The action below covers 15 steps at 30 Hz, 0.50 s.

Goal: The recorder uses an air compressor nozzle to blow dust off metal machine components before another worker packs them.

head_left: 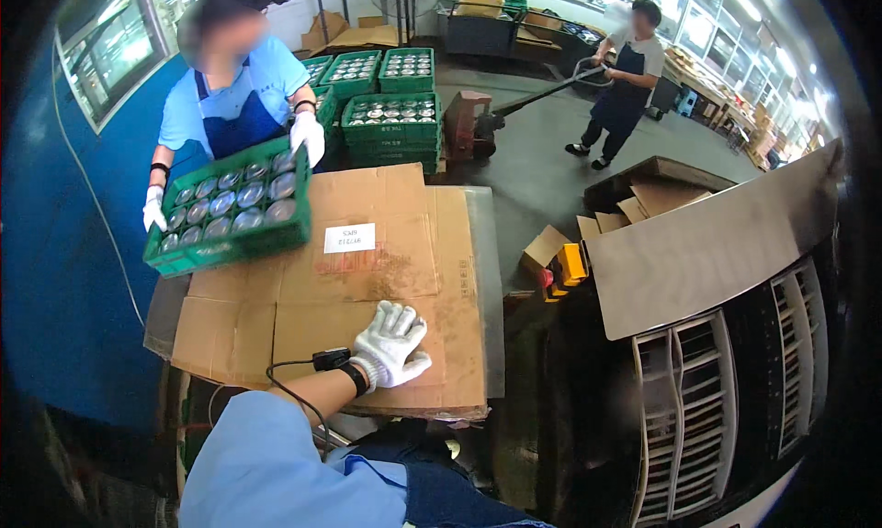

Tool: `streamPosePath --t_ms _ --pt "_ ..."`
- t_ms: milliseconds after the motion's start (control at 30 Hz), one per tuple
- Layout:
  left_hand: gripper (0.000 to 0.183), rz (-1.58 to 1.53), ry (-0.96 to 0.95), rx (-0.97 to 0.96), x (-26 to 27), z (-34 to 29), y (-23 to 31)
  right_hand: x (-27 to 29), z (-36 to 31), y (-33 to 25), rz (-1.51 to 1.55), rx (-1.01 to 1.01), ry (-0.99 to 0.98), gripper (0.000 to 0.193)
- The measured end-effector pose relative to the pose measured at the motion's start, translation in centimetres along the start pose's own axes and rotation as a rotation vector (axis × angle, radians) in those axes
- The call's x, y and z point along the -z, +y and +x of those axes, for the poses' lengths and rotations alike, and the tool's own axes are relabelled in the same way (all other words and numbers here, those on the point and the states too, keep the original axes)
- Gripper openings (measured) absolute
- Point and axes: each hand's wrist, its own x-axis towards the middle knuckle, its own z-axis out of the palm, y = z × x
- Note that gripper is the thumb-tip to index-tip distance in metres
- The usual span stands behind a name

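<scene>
My left hand [393,346], in a white knitted glove with a black wrist strap, lies on the flattened cardboard sheet [230,344] covering the table. Its fingers are spread and nothing is in them. A cable runs from a small black device [332,359] at my wrist. My right hand is out of view. Across the table, a co-worker in white gloves grips a green crate [220,248] at both ends. The crate is tilted at the cardboard's far left, with shiny round pieces in its compartments. A white label [350,238] sits on the cardboard beyond my hand.
Green crates [390,140] of similar round pieces are stacked behind the table. Farther back, another person holds the handle of a pallet truck [470,125]. To the right stand a metal panel [712,243], slatted racks [689,418] and a yellow object [573,264].
</scene>
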Motion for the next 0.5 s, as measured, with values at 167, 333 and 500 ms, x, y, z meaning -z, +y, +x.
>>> streamPosePath --t_ms 167,333,500 --pt "0.061 -0.022 -0.03 0.012 0.5 0.2 -0.1 0.0 0.3 -0.3 -0.007 0.003 0.018 0.052" --pt "0.063 -0.022 -0.082 0.026 0.7 0.0 -0.4 -0.6 0.4 -2.3 -0.015 0.029 0.05 0.054" --pt "0.066 -0.039 -0.056 0.021 0.2 -0.7 -0.6 -1.9 0.3 -5.4 -0.002 0.05 0.076 0.056"
